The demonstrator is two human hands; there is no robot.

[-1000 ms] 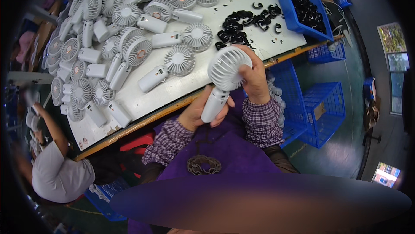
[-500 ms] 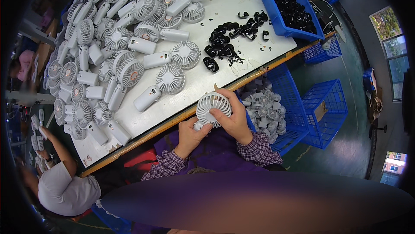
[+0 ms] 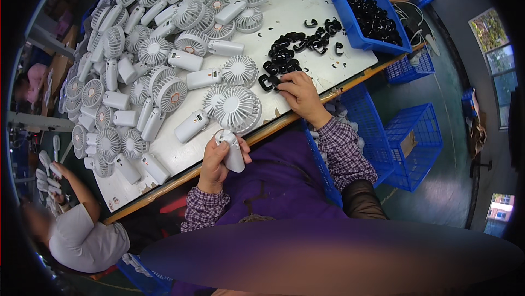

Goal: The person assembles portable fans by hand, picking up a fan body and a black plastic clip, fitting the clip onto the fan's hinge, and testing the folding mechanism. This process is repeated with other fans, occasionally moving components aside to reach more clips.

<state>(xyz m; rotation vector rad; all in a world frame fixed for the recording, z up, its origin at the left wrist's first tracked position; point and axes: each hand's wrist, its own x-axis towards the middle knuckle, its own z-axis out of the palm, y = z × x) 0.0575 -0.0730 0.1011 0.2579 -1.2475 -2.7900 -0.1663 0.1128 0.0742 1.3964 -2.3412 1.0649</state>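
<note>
My left hand (image 3: 214,166) is closed around the handle of a white handheld fan (image 3: 238,111), just over the table's near edge. The fan's round grille points away from me and overlaps another fan lying on the table. My right hand (image 3: 299,94) reaches to the near end of a loose heap of black C-shaped clips (image 3: 283,55). Its thumb and fingers pinch together on one black clip (image 3: 266,82); the fingertips partly cover it.
A large pile of white handheld fans (image 3: 156,50) covers the table's left side. At the far right stands a blue bin (image 3: 354,38) full of black clips. Blue crates (image 3: 411,148) sit on the floor to the right, one holding white fans. At left, another person (image 3: 87,236) works.
My right hand has let go of the fan and moved up and right to the black clips. My left hand has moved left with the fan, now gripping its handle.
</note>
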